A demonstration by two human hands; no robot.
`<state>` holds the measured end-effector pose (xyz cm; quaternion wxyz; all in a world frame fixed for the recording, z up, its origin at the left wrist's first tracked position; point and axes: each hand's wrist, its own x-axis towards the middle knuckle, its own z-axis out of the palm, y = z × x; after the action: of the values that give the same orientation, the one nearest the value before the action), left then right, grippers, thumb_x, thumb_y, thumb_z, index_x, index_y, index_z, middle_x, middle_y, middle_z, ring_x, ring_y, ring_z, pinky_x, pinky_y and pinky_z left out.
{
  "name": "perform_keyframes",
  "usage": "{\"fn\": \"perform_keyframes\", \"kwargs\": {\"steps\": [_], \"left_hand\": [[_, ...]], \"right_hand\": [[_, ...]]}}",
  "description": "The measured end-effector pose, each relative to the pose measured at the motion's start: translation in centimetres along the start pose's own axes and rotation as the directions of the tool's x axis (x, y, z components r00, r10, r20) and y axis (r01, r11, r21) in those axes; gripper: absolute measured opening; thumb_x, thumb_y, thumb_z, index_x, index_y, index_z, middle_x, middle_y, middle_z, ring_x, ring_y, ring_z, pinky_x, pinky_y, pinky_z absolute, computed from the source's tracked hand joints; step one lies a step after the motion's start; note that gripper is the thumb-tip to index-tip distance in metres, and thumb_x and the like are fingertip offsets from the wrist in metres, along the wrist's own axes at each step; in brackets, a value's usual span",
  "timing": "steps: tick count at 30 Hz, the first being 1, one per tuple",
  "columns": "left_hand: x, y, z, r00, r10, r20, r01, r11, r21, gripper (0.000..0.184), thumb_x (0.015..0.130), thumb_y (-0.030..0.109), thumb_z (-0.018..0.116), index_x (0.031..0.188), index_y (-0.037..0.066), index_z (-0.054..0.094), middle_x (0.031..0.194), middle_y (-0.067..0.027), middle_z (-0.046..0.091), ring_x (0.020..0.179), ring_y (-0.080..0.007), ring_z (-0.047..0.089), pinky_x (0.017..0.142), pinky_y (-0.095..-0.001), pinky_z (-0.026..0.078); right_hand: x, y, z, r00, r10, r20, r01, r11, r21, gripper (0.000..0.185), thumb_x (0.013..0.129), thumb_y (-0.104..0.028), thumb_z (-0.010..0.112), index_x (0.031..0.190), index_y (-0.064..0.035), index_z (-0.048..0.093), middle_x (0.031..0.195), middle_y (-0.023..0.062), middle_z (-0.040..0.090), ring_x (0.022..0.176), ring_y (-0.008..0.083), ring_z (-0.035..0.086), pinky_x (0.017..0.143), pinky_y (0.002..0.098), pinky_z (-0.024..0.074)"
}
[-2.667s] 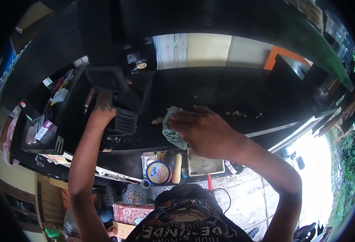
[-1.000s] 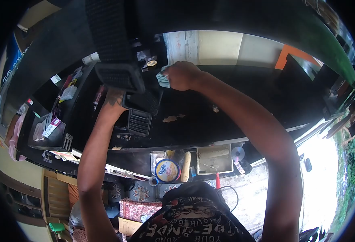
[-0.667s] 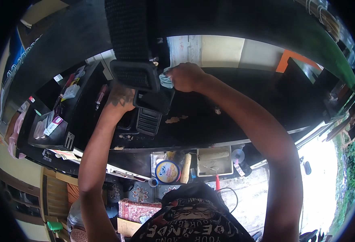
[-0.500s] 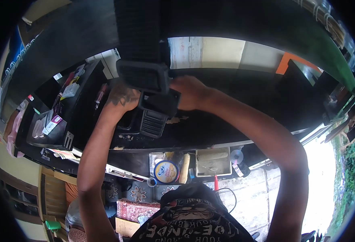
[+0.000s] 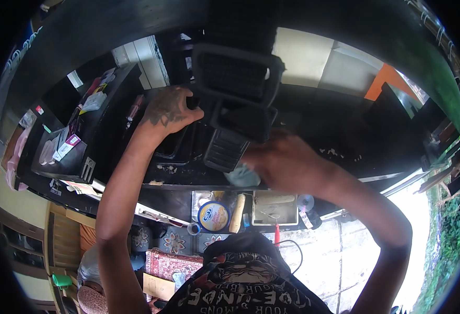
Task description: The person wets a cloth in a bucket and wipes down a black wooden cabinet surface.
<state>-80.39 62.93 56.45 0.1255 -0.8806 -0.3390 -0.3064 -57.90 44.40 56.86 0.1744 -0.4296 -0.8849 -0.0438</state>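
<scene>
Head view: the right hand [image 5: 287, 159], blurred by motion, has its grip bunched around a pale green cloth [image 5: 242, 177] at the near edge of the black worktop [image 5: 313, 112]. The left hand [image 5: 168, 111] is toward the worktop's far left; its thumb and fingers curl with a narrow, dark gap, and I cannot tell whether that grip holds anything. A black strap [image 5: 227, 149] with buckles hangs before the camera between the hands, hiding the middle of the worktop and part of the right fingers. Pale flakes [image 5: 334, 153] lie right of the right hand. A black rack [image 5: 109, 112] stands at the left end. Below the near edge sit a round tub [image 5: 213, 216], a pale cylinder [image 5: 237, 213] and a shallow tray [image 5: 277, 204].
</scene>
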Motion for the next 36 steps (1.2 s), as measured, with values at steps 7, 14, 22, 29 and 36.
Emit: {"fn": "perform_keyframes", "kwargs": {"steps": [7,14,22,29,36], "left_hand": [[1.5,-1.0,0.1,0.938,-0.058,0.343,0.085,0.994,-0.065,0.052,0.080,0.043,0.080,0.120,0.011,0.074,0.124,-0.0150,0.073,0.120,-0.0355,0.068,0.106,-0.0498,0.051],[0.0,-4.2,3.8,0.936,0.320,-0.149,-0.298,0.943,0.151,0.049,0.076,0.040,0.082,0.110,0.007,0.077,0.107,-0.0194,0.076,0.105,-0.0383,0.072,0.098,-0.0424,0.056],[0.0,-5.7,4.3,0.965,0.260,-0.015,-0.261,0.964,-0.042,0.043,0.079,0.036,0.080,0.110,0.006,0.077,0.108,-0.0207,0.076,0.103,-0.0391,0.072,0.094,-0.0453,0.057],[0.1,-5.1,4.1,0.984,-0.082,0.159,0.134,0.926,-0.353,0.048,0.081,0.038,0.078,0.117,0.008,0.075,0.118,-0.0201,0.074,0.111,-0.0393,0.070,0.099,-0.0465,0.054],[-0.4,-5.3,3.5,0.996,0.040,0.084,-0.025,0.984,-0.175,0.051,0.080,0.040,0.078,0.119,0.009,0.075,0.118,-0.0202,0.074,0.114,-0.0386,0.069,0.101,-0.0466,0.053]], "right_hand": [[-1.7,-0.9,1.9,0.997,0.008,-0.072,-0.011,0.999,-0.042,0.043,0.085,0.001,0.069,0.127,-0.0112,0.071,0.133,0.0091,0.071,0.134,0.0203,0.061,0.113,0.0500,0.0482],[-0.3,8.5,1.0,0.954,0.296,-0.051,-0.298,0.911,-0.286,0.033,0.091,-0.006,0.064,0.122,-0.0141,0.070,0.114,0.0152,0.075,0.110,0.0295,0.073,0.100,0.0483,0.0539],[10.0,11.5,3.6,0.898,0.437,0.059,-0.413,0.880,-0.236,0.036,0.083,-0.020,0.066,0.116,-0.0098,0.075,0.111,0.0168,0.076,0.104,0.0350,0.075,0.092,0.0446,0.0591],[3.8,2.0,4.2,0.995,0.098,0.031,-0.097,0.995,-0.034,0.034,0.085,-0.007,0.068,0.119,-0.0046,0.071,0.131,0.0157,0.069,0.113,0.0314,0.072,0.095,0.0445,0.0586],[0.5,1.1,1.6,0.979,0.193,0.072,-0.194,0.981,0.005,0.033,0.088,-0.005,0.066,0.120,-0.0038,0.070,0.136,0.0151,0.068,0.123,0.0288,0.068,0.104,0.0447,0.0546]]}}
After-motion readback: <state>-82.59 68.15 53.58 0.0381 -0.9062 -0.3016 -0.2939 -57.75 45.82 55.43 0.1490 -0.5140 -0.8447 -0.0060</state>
